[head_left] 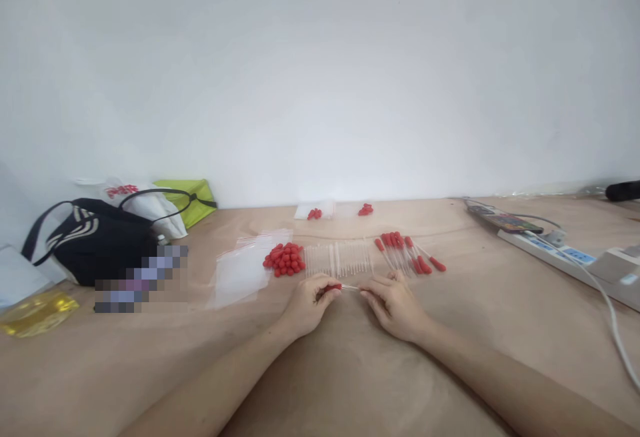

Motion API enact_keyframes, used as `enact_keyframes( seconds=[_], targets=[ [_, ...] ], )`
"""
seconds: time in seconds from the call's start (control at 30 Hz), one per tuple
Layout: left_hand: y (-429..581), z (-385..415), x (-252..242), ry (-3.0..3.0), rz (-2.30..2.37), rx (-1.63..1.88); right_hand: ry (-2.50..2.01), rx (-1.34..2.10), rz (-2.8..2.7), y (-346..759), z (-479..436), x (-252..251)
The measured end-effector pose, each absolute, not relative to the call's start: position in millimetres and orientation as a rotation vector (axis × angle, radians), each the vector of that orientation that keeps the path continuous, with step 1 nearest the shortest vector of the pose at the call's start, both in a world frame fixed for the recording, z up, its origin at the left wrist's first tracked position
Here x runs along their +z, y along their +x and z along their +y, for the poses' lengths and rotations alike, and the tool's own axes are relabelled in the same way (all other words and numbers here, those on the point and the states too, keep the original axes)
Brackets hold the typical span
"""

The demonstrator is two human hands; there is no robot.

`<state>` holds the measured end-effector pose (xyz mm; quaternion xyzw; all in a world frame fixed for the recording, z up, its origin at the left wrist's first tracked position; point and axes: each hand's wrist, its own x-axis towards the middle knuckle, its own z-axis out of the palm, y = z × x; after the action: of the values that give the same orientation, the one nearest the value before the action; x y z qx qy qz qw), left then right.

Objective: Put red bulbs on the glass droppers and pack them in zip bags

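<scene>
Between thumb and fingers, my left hand point(309, 303) pinches a red rubber dropper bulb point(337, 287). My right hand point(397, 305) grips the other end of a thin clear dropper tube point(351, 287), whose near end meets the bulb; how deep it sits inside is hidden by the fingers. Just beyond my left hand lies a pile of loose red bulbs point(285, 261). A row of clear tubes point(337, 257) is laid out side by side past both hands. Several droppers with red bulbs on them point(400, 247) lie beyond my right hand.
Clear plastic bags point(240, 275) lie left of the bulb pile. Two small red bulb groups point(315, 213) point(366, 209) are near the wall. A black bag point(105, 247) and yellow-liquid bottle point(40, 313) stand left; a power strip point(555, 250) and phone point(505, 219) lie right.
</scene>
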<state>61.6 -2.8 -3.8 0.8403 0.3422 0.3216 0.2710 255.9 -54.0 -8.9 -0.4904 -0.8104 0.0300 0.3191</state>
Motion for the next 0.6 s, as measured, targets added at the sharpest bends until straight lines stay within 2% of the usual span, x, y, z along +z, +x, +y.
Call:
enact_keyframes(
  seconds=[0.23,0.6],
  targets=[
    [60,-3,-1,2.283,0.803,0.765,-1.2,0.12,-2.215,266,-45,-14],
    [62,-7,-1,2.434,0.765,0.734,-1.195,-0.095,-2.295,268,-50,-14]
  ],
)
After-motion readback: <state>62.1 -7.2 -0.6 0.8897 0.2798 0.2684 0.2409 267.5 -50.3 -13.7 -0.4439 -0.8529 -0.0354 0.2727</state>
